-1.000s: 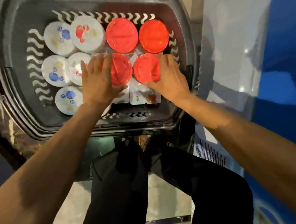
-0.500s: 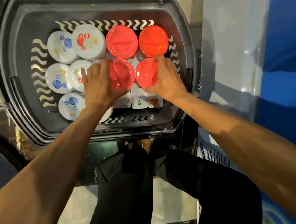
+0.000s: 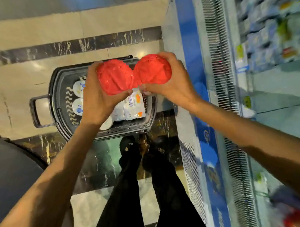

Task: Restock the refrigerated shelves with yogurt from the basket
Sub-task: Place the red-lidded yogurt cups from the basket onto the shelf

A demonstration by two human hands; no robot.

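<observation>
Two tubs touch — left hand (image 3: 96, 102) grips the left yogurt (image 3: 115, 77), right hand (image 3: 176, 85) the right yogurt (image 3: 152, 69), basket (image 3: 54, 86) beneath them.

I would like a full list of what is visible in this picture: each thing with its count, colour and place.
basket: one, black, on the floor
white-lidded cups: at least three show, white with blue marks, left part of the basket
flat pack: one, white with orange marks, in the basket
left red-lidded tub: one, red, held above the basket
right red-lidded tub: one, red, close beside the other
refrigerated shelves: blurred, pale blue goods, far right
floor: beige with dark marble bands
legs: two, black trousers, bottom centre
left hand: grips the left red-lidded tub
right hand: grips the right red-lidded tub
</observation>
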